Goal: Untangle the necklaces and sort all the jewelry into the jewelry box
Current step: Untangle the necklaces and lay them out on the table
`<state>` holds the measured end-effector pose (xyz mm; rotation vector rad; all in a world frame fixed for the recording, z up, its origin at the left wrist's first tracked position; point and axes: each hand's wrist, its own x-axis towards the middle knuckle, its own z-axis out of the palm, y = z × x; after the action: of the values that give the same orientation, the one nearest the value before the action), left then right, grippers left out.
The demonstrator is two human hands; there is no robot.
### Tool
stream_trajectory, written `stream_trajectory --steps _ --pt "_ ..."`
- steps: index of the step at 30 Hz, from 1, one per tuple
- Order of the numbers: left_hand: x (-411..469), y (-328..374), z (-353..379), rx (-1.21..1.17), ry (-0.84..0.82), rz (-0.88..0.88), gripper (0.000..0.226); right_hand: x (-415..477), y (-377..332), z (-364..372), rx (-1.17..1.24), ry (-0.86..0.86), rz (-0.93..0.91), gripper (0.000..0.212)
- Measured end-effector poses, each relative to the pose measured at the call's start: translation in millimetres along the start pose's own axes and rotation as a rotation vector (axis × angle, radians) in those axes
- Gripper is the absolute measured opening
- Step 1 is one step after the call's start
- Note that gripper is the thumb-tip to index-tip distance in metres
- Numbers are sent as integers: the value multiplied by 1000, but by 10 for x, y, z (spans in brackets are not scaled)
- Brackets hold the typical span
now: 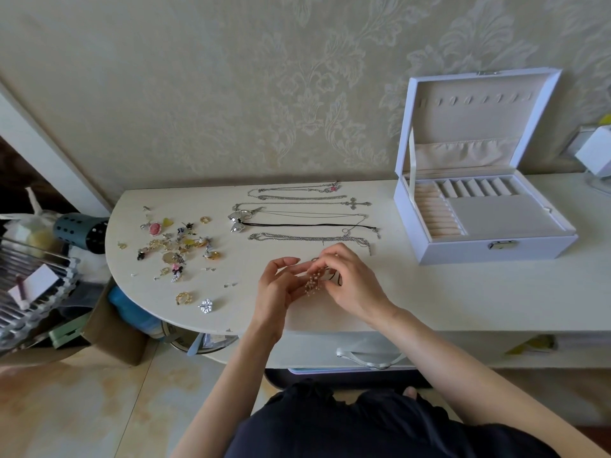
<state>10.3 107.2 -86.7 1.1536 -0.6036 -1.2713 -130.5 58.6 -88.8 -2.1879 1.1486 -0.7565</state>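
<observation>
The left hand point(281, 287) holds a beaded necklace point(312, 285) in curled fingers; the right hand point(352, 279) pinches it. The jewelry box point(463, 254) stands open beyond the right hand.

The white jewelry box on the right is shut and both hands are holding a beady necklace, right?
No. The head view shows the jewelry box open, lid standing up. It is on the right, and the left hand and right hand do hold the beaded necklace.

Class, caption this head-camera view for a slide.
Left hand and right hand hold a beaded necklace near the open jewelry box.
</observation>
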Motion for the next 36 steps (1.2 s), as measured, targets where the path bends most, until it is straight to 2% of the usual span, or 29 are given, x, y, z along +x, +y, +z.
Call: stream_trajectory --steps 3,6,9,14,19,24,29,36 --pt "9 -42 -15 71 -45 19 26 18 3 -3 63 92 32 10" --pt "-1 -60 -10 162 -86 67 26 39 11 -3 144 160 77 12" --pt "-15 -45 3 268 -88 124 20 44 -25 -35 326 184 155 13" --pt "-23 -39 -7 369 -64 149 3 21 -64 -60 502 176 242 12" --pt "-4 -62 -35 449 7 135 5 27 -49 -70 485 186 273 8" --pt "-18 -51 -24 517 -43 186 17 44 -31 -92 448 205 259 9" --pt "-3 -51 -24 581 71 211 7 32 -48 -109 491 209 288 7" --pt "-33 -8 28 500 31 199 29 9 -100 -119 524 62 301 10"
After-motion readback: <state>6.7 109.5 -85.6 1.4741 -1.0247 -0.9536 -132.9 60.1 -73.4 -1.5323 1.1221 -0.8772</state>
